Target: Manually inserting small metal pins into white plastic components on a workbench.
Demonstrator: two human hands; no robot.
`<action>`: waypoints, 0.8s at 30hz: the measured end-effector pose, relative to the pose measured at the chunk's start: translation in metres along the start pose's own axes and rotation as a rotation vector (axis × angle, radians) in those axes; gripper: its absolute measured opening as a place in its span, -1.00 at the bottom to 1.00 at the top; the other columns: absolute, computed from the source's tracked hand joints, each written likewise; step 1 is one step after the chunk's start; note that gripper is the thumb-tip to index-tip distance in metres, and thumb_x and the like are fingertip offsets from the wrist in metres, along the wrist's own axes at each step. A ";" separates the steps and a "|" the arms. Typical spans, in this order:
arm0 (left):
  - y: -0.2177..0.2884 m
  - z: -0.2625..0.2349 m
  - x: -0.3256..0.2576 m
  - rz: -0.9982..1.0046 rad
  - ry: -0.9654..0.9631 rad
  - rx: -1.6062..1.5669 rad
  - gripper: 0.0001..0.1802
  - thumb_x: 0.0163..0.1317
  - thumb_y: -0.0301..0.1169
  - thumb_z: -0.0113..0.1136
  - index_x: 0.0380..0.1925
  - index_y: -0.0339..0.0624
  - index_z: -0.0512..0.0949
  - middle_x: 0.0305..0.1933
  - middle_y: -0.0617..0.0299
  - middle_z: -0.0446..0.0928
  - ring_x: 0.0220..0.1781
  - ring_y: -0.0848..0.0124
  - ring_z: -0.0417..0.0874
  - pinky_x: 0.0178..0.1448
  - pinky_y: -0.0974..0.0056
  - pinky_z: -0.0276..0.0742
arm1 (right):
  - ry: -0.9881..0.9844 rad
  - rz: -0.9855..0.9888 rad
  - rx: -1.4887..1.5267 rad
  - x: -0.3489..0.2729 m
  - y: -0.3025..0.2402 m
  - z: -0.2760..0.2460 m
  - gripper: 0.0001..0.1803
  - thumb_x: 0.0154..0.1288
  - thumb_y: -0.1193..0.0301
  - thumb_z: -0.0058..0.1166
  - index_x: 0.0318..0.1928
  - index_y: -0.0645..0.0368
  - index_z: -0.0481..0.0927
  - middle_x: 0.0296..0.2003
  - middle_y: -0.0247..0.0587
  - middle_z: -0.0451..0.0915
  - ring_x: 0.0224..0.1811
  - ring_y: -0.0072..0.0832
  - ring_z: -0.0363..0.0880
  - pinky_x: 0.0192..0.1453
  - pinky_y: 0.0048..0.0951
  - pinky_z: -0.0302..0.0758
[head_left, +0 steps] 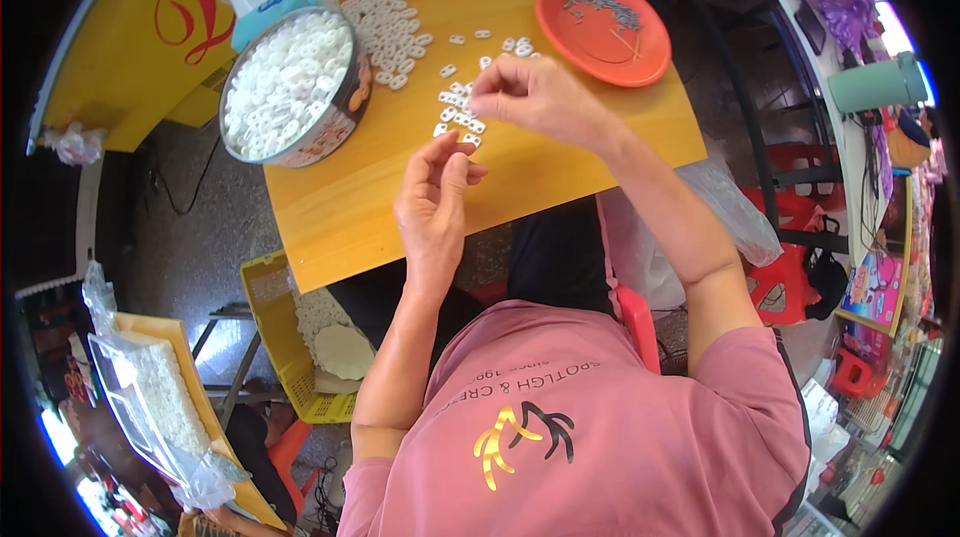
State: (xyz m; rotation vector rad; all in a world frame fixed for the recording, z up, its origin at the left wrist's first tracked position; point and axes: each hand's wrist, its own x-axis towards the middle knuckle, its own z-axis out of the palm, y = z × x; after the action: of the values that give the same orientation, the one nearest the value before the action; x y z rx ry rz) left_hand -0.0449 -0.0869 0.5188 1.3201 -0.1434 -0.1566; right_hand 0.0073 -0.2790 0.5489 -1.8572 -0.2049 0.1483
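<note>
Two hands sort small white plastic ring pieces over a yellow wooden desk.

The left hand hovers with fingers half curled, gripping nothing visible. Just beyond, the right hand pinches among the small white plastic ring pieces; their orientation is unclear. Farther off stand a round metal tin of rings, a light-blue packet and an orange plate.

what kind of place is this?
Probably a small workshop or shop-side assembly spot: a wooden table strewn with small white plastic pieces, a round tin full of them, bagged stock beside it.
</note>
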 end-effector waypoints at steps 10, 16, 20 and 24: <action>-0.014 0.023 0.012 -0.168 -0.096 -0.177 -0.82 0.37 -0.45 0.18 -0.12 -0.35 0.53 -0.24 0.15 0.63 -0.27 0.43 0.66 -0.10 0.36 0.57 | 0.069 -0.056 -0.171 -0.054 -0.016 -0.020 -0.84 0.23 0.41 0.22 -0.27 0.26 0.65 -0.41 -0.24 0.65 -0.38 -0.54 0.59 -0.28 -0.49 0.50; -0.018 0.030 0.015 -0.166 -0.106 -0.138 -0.85 0.38 -0.45 0.16 -0.16 -0.32 0.52 -0.20 0.15 0.63 -0.26 0.43 0.66 -0.09 0.34 0.56 | 0.383 -0.147 -0.571 -0.017 0.037 -0.110 -0.86 0.27 0.45 0.19 -0.22 0.27 0.64 -0.40 -0.24 0.61 -0.40 -0.61 0.53 -0.31 -0.53 0.45; -0.019 0.029 0.016 -0.169 -0.135 -0.100 -0.85 0.38 -0.45 0.15 -0.15 -0.32 0.52 -0.19 0.15 0.63 -0.25 0.43 0.65 -0.07 0.34 0.55 | 0.382 -0.212 -0.808 0.006 0.062 -0.153 -0.84 0.27 0.43 0.16 -0.21 0.29 0.62 -0.34 -0.10 0.63 -0.35 -0.31 0.61 -0.19 -0.38 0.54; -0.019 0.028 0.015 -0.167 -0.156 -0.090 -0.85 0.39 -0.45 0.14 -0.14 -0.32 0.51 -0.17 0.15 0.62 -0.23 0.43 0.65 -0.05 0.34 0.55 | 0.196 -0.217 -0.942 0.022 0.062 -0.159 -0.86 0.25 0.42 0.13 -0.27 0.24 0.62 -0.24 -0.14 0.63 -0.18 -0.15 0.62 -0.09 -0.22 0.54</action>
State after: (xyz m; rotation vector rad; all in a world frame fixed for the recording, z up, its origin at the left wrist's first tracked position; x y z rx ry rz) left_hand -0.0364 -0.1206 0.5071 1.2294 -0.1570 -0.4042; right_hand 0.0658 -0.4405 0.5358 -2.7422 -0.3788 -0.3414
